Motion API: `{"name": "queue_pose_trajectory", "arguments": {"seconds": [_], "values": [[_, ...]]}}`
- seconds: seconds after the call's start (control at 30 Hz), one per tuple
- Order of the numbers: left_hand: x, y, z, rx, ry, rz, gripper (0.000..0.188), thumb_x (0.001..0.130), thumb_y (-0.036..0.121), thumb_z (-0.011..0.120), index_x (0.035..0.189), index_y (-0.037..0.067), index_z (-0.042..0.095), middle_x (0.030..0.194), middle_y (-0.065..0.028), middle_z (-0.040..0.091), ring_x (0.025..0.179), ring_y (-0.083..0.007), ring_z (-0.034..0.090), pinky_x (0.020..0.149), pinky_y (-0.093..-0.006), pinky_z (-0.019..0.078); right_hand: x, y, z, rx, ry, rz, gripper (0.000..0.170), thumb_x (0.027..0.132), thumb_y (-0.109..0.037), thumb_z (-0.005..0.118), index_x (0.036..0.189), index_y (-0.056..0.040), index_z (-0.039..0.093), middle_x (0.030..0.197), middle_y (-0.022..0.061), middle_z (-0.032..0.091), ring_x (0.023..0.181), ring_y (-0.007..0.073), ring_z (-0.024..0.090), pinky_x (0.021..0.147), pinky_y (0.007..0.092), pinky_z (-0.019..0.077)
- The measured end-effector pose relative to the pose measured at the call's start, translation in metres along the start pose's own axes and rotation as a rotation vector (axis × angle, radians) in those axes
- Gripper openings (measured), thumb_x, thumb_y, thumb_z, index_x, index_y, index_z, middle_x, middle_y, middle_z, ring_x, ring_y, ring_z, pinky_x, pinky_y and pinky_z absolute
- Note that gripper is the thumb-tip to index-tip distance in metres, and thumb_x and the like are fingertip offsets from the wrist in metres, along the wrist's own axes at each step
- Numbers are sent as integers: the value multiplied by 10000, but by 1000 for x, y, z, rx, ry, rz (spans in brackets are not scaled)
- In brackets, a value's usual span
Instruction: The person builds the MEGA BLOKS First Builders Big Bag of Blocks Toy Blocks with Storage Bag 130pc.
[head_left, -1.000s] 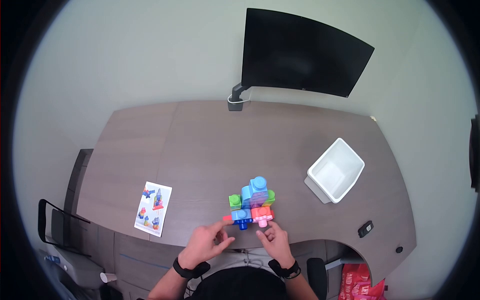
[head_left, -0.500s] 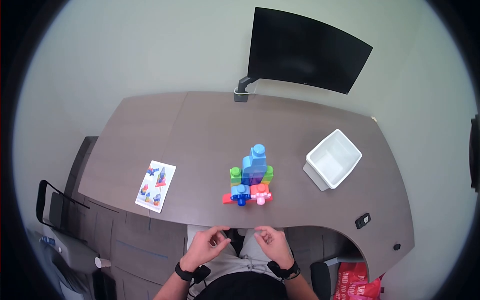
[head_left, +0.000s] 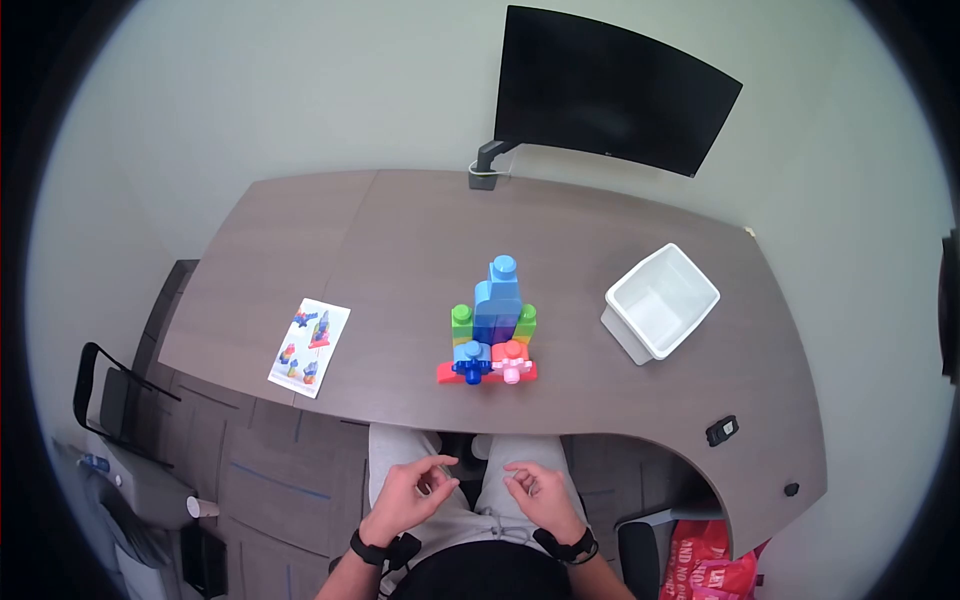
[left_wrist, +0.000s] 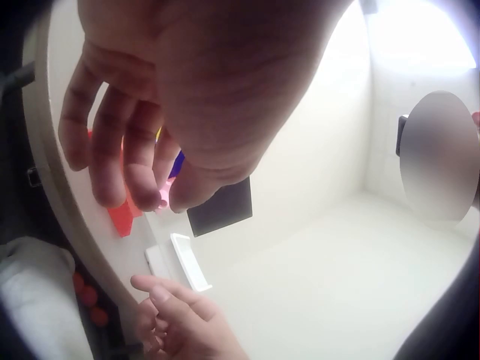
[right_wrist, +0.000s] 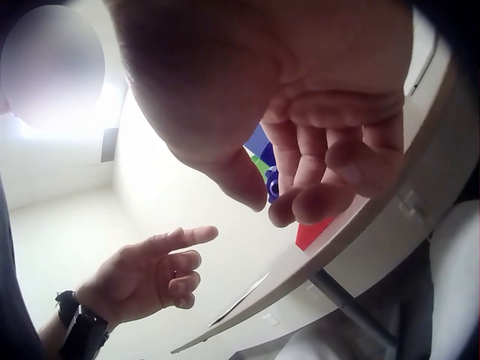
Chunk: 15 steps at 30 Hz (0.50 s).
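A toy-block build (head_left: 490, 318) stands on the desk near its front edge. Its long red base (head_left: 447, 373) carries a blue block (head_left: 471, 352) and a pinkish-red block (head_left: 511, 352) in front, with dark blue and pale pink star-shaped pieces on their faces. Green blocks (head_left: 461, 322) flank a purple and light blue tower. Over the lap, short of the desk edge, hover my left hand (head_left: 408, 497) and my right hand (head_left: 545, 497), apart from each other. Their fingers are loosely bent with nothing between them, as both wrist views also show.
A picture sheet (head_left: 309, 348) of block models lies at left on the desk (head_left: 400, 250). To the right stands a white bin (head_left: 630, 328), with a small black device (head_left: 722, 431) nearer the curved edge. A monitor (head_left: 615, 90) hangs at the back.
Both hands have drawn back from the front of the block build to over the lap. The build stays standing, and the head view has shifted so the desk sits higher.
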<state>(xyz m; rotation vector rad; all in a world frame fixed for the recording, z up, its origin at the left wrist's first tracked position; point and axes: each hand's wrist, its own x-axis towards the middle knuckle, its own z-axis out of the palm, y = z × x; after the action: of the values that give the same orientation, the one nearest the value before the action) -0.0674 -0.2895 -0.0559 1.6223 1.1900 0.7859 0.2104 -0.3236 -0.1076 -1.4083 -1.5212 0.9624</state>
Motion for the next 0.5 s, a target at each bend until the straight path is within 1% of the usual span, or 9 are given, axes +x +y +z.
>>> {"name": "queue_pose_trajectory", "arguments": {"seconds": [0.1,0.17,0.2,0.27,0.33,0.37,0.4,0.43,0.5], "values": [[3,7,0,19,21,31,342,1010,115,847,1335,26,790,820,-33,762,707,-108,695,701,-281,582,13,-21,-12,-38,54,-77,313,979,-59,861,1283,-37,791,818,36,762,676,77,647,607,271,510],[3,10,-3,56,15,66,337,1011,102,843,1336,27,790,814,-32,756,707,-102,688,702,-278,579,28,-59,-21,0,95,-127,363,965,-64,871,1312,-31,774,841,36,764,678,79,653,593,267,495],[4,9,-2,45,27,61,341,1009,73,840,1343,30,789,801,-20,747,711,-76,672,708,-268,575,37,-85,-36,26,110,-149,391,956,-67,877,1328,-27,763,858,34,765,681,79,658,586,262,484],[6,7,3,15,42,27,338,1002,51,839,1337,35,796,784,-4,738,718,-58,660,713,-260,572,45,-127,-65,-3,172,-206,417,960,-120,896,1336,-22,746,907,80,767,693,145,681,623,340,541],[8,4,8,21,49,12,321,988,32,841,1308,39,811,782,2,744,713,-61,664,713,-258,573,46,-141,-97,-151,330,-169,430,956,-135,896,1340,-16,745,919,76,770,707,146,686,638,344,542],[8,2,9,29,35,27,323,984,35,841,1306,39,811,784,-2,748,709,-66,669,711,-260,573,50,-144,-111,-223,404,-166,436,954,-142,897,1342,-13,745,925,74,771,714,146,688,646,346,543],[10,-1,8,40,30,42,324,981,37,841,1304,40,812,787,-5,752,706,-71,674,709,-261,574,56,-136,-127,-288,523,-117,440,955,-154,892,1346,-15,746,927,77,769,719,159,692,654,344,545],[11,-2,8,32,29,39,322,979,39,841,1300,40,813,788,-7,754,704,-73,676,707,-262,574,60,-121,-146,-347,635,-71,444,956,-165,888,1351,-18,748,930,79,768,725,171,695,662,343,547],[10,-5,8,20,33,24,317,976,44,842,1292,40,815,790,-11,757,699,-79,679,705,-263,574,65,-82,-189,-489,752,31,442,970,-214,872,1355,-31,757,954,94,768,760,205,705,690,384,571]]}}
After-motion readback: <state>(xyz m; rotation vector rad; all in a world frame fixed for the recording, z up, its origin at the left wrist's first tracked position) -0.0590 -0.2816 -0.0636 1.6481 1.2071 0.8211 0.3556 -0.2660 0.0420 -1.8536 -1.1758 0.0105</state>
